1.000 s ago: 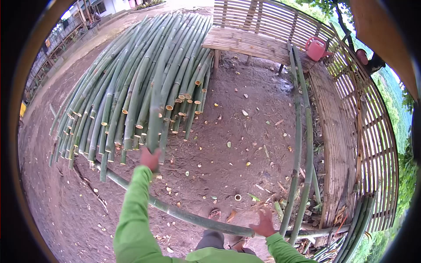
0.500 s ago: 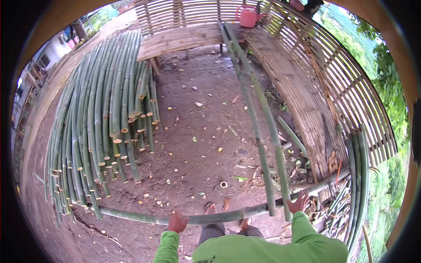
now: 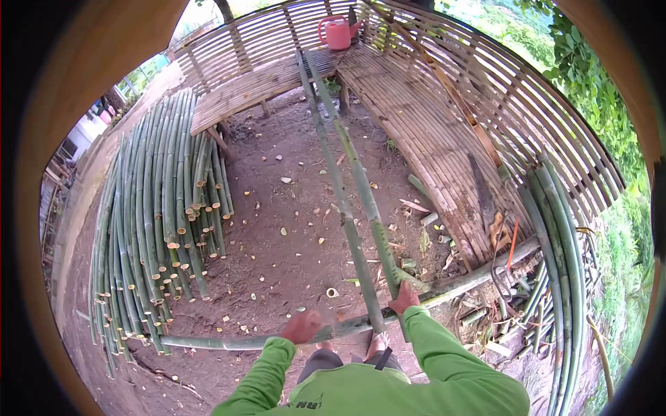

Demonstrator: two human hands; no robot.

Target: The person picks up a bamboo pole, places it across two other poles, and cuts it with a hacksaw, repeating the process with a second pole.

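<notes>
Two long green bamboo poles [image 3: 352, 236] lean side by side, from the slatted bench at the far end down to a bamboo pole lying crosswise [image 3: 229, 343] in front of my feet. My right hand [image 3: 404, 298] is closed around the near end of the right-hand leaning pole [image 3: 381, 246]. Over the crosswise pole, left of the leaning pair, hovers my left hand [image 3: 303, 326]. It holds nothing that I can make out, and motion smears its fingers.
A large stack of cut bamboo poles [image 3: 149, 215] lies at the left. Slatted bamboo benches [image 3: 423, 149] run along the back and right, with a pink watering can [image 3: 338, 35] in the corner. More poles [image 3: 558, 263] lean at the right, near bamboo scraps [image 3: 479, 319].
My right hand has moved left and closed on the right leaning pole's end. My left hand has shifted right and up. The camera view has turned to the right.
</notes>
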